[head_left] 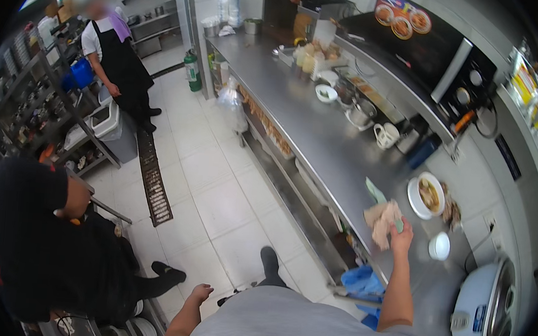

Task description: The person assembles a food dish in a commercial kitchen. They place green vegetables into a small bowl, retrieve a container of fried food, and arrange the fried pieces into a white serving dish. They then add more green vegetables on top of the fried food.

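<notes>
On the steel counter [344, 174] at the right, my right hand [403, 235] grips a crumpled pale pink cloth [382, 220]. A bit of light green shows by its fingertips, and a light green cloth piece [375, 189] lies at the far side of the pink one. Just right of this hand stands a white bowl [412, 198] with brownish food in it. A small white cup [439, 246] sits nearer to me. My left hand [198, 292] hangs low over the floor, holding nothing visible, its fingers loosely extended.
A rice cooker [479, 301] stands at the near right. Farther along are a white mug [386, 135], a metal pot [363, 112] and sauce bottles [306, 56]. One person [30, 231] is close on my left; another [116, 61] stands by a bin [111, 124]. A drain grate [151, 178] crosses the floor.
</notes>
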